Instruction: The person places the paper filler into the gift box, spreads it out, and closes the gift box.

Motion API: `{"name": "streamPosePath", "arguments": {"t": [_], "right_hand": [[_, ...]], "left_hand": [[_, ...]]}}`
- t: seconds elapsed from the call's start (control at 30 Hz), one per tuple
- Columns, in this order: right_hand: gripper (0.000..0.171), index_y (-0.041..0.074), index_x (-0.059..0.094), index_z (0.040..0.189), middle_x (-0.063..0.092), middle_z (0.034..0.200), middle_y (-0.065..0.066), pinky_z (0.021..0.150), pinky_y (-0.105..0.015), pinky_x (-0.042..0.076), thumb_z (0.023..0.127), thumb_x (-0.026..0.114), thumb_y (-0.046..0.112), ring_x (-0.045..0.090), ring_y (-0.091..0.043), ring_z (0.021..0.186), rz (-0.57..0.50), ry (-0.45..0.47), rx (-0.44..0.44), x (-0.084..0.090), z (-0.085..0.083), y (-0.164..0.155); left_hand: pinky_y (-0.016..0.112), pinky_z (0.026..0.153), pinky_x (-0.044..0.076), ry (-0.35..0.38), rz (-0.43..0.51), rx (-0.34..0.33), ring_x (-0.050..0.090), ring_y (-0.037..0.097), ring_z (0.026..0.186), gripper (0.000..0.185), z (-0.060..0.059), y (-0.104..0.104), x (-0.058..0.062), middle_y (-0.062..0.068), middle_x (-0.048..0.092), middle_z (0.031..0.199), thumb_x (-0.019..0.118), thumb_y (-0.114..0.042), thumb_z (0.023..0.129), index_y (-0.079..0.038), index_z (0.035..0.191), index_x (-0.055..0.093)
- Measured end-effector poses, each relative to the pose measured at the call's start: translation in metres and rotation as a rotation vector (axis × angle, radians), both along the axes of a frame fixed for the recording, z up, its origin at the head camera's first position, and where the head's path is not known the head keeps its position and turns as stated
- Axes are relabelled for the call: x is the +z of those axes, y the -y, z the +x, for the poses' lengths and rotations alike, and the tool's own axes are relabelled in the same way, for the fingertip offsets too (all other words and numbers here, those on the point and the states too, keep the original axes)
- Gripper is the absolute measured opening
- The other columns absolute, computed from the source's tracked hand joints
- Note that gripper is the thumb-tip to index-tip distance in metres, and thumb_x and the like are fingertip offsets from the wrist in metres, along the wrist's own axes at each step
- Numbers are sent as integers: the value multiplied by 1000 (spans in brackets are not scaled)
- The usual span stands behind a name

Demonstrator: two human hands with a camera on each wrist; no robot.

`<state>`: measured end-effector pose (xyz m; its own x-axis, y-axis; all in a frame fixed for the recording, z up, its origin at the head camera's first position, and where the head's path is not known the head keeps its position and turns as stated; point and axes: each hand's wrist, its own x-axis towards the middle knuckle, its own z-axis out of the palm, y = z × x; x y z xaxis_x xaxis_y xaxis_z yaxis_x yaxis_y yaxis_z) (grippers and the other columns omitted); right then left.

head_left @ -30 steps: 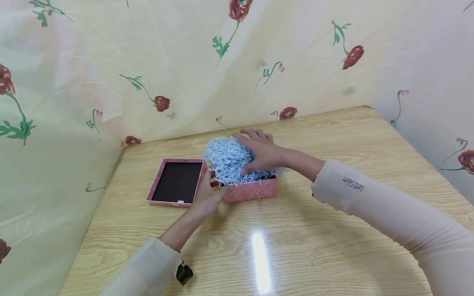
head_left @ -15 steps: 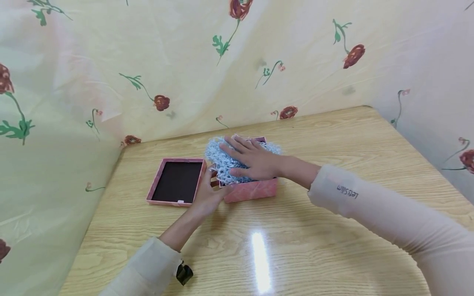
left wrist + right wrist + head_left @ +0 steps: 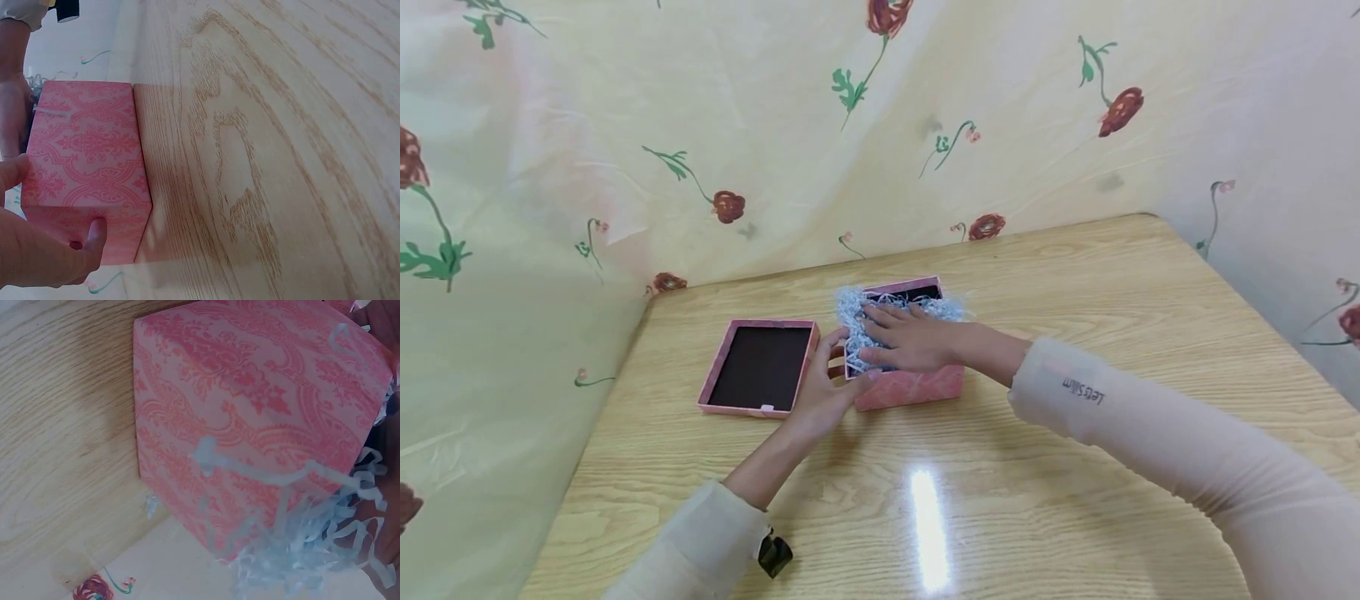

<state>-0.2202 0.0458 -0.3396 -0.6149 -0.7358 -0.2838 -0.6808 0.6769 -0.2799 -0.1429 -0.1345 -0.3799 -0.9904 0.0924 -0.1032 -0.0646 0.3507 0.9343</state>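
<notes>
Pale blue paper shreds [image 3: 852, 312] fill the pink patterned box [image 3: 917, 390], with puffs poking out past its left and right sides. I think most of the filling is done. What seems left is the loose bits, since some strands hang over the outside, and the lid is not on. The right hand [image 3: 910, 340] lies on top of the paper, its fingers quite straight and a bit apart, pressing it and not pinching any. The left hand [image 3: 827, 392] has its grip bent around the box's near left corner, thumb on the near side and fingers on the left end. Just left of that hand lies the shallow pink lid [image 3: 760, 367], black inside facing up. It all sits on the wooden surface [image 3: 1015, 483], and a flowery sheet [image 3: 775, 100] hangs behind.

Half a second earlier, the paper was taller and puffier, most of all on the left. Now it is squashed lower, and more of the black inside shows at the back of the box. The right hand has gone lower too. The left hand, box and lid look the same.
</notes>
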Motion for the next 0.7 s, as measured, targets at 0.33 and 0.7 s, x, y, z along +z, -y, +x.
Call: {"name": "streamPosePath", "arguments": {"t": [0.33,0.7], "right_hand": [[72,12,6,155,-7,161,-9,113,-60,1,101,28,55,-1,-33,146,-83,-189,-5,16,7,-9],[72,18,8,156,-11,161,-7,110,-64,-5,100,36,53,-8,-31,147,-106,-278,-80,24,2,-41]], "left_hand": [[50,98,44,-5,6,-10,41,37,125,73,1,-1,0,13,37,142,71,-27,89,-23,148,28],[51,99,42,6,-20,-12,41,36,127,73,2,-2,4,12,36,145,70,-28,89,-23,148,27]]}}
